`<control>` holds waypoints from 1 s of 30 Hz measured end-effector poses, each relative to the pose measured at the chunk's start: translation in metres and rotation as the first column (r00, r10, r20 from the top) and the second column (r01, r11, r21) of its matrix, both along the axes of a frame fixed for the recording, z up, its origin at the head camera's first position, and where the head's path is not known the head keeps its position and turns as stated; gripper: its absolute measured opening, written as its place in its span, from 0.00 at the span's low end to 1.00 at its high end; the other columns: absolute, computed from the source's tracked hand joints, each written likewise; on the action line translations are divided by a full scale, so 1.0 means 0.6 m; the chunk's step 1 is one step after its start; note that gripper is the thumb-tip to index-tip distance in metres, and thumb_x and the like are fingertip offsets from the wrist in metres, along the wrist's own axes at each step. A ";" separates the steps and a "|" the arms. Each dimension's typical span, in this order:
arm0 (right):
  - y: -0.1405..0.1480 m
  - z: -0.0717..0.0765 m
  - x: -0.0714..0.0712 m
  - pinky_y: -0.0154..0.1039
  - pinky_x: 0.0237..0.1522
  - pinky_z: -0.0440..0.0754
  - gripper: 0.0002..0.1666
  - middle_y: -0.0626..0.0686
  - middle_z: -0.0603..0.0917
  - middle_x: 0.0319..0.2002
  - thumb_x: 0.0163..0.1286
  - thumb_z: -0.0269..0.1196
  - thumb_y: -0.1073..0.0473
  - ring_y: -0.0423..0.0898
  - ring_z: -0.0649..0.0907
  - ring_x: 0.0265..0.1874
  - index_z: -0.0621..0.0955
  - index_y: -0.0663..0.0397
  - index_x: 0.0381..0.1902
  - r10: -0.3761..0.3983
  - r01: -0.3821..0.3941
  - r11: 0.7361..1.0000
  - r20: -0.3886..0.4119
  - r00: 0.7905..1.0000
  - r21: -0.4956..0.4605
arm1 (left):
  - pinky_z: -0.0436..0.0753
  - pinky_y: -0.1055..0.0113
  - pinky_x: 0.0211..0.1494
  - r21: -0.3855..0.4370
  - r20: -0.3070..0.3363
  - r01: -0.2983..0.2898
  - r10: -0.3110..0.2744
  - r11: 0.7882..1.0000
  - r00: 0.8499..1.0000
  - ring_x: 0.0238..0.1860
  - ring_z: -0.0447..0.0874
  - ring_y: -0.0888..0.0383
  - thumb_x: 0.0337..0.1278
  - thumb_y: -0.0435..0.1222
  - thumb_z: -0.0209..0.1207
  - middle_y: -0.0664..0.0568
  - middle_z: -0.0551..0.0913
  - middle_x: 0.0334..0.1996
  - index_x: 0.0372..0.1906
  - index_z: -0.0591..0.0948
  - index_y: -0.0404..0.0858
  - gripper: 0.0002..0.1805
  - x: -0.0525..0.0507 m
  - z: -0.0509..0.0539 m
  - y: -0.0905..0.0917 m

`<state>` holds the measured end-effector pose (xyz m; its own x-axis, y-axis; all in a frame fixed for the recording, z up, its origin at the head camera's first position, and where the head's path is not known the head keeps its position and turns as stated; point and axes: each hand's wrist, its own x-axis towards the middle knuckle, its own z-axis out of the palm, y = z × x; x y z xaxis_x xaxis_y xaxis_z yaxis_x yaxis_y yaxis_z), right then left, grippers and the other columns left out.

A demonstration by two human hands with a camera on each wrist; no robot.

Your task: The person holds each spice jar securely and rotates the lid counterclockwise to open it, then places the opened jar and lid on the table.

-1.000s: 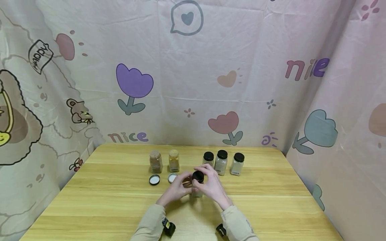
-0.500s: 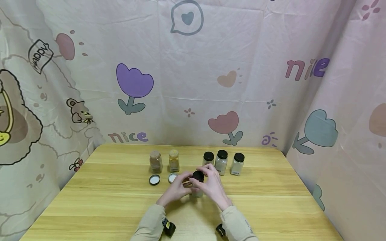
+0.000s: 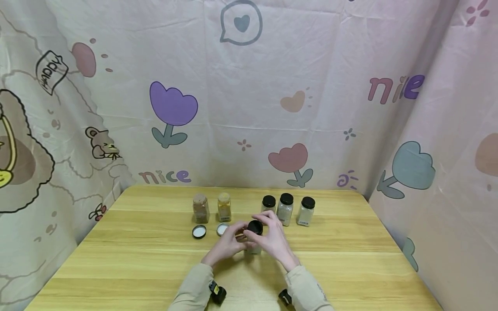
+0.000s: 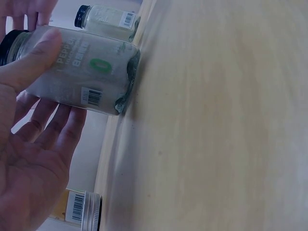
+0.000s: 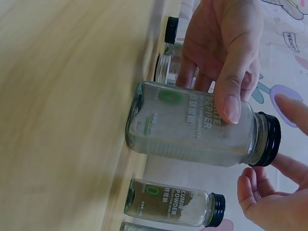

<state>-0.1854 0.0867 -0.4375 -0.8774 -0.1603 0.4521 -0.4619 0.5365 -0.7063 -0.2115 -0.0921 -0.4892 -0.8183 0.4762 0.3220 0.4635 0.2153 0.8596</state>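
Gripping jar [image 5: 168, 132] roughly upright at lower centre of head view with left hand [image 3: 225, 246], presumably for steadiness. Curling right hand [image 3: 275, 240] round black lid [image 5: 273, 139], probably for twisting. Working right of loose lids [image 3: 199, 232] set before uncapped jars [image 3: 201, 211], likely for matching.

the left hand [image 5: 221, 50] has the pepper jar [image 5: 180, 127] gripped by its body, the right hand [image 5: 272, 204] curling round its black lid [image 5: 272, 139], a cumin powder jar [image 5: 168, 203] standing farther off to the right.
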 end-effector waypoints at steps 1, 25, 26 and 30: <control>-0.001 0.000 0.000 0.43 0.53 0.80 0.28 0.52 0.82 0.47 0.54 0.78 0.54 0.50 0.81 0.49 0.85 0.59 0.51 -0.010 0.010 1.000 0.003 1.000 -0.007 | 0.86 0.64 0.63 0.004 0.010 0.004 -0.004 1.000 1.000 0.55 0.84 0.51 0.58 0.33 0.69 0.41 0.81 0.51 0.55 0.79 0.33 0.20 0.000 0.000 0.000; -0.002 0.003 -0.001 0.48 0.56 0.79 0.24 0.53 0.82 0.49 0.55 0.76 0.56 0.52 0.80 0.51 0.86 0.58 0.50 0.018 -0.017 1.000 -0.014 1.000 0.013 | 0.84 0.60 0.65 -0.005 0.030 -0.005 0.005 1.000 1.000 0.59 0.82 0.42 0.58 0.31 0.69 0.39 0.81 0.54 0.57 0.79 0.32 0.22 0.001 0.001 0.001; -0.003 0.002 -0.001 0.47 0.54 0.78 0.25 0.53 0.81 0.48 0.55 0.77 0.55 0.52 0.80 0.50 0.86 0.58 0.50 -0.002 0.002 1.000 -0.018 1.000 0.023 | 0.85 0.61 0.65 -0.004 0.033 -0.006 0.007 1.000 0.999 0.58 0.83 0.43 0.58 0.30 0.69 0.41 0.81 0.53 0.57 0.79 0.31 0.22 0.001 0.001 0.001; -0.005 0.000 -0.003 0.42 0.49 0.79 0.26 0.52 0.81 0.44 0.54 0.78 0.52 0.49 0.81 0.45 0.87 0.58 0.48 -0.051 0.053 0.998 -0.041 0.998 0.046 | 0.84 0.64 0.65 0.011 0.053 0.001 -0.001 1.000 0.999 0.58 0.83 0.44 0.57 0.30 0.69 0.43 0.81 0.52 0.56 0.79 0.32 0.21 0.000 0.000 0.002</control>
<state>-0.1870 0.0839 -0.4376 -0.8664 -0.1370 0.4801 -0.4601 0.5926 -0.6612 -0.2116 -0.0911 -0.4891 -0.8340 0.4737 0.2829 0.4171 0.2058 0.8853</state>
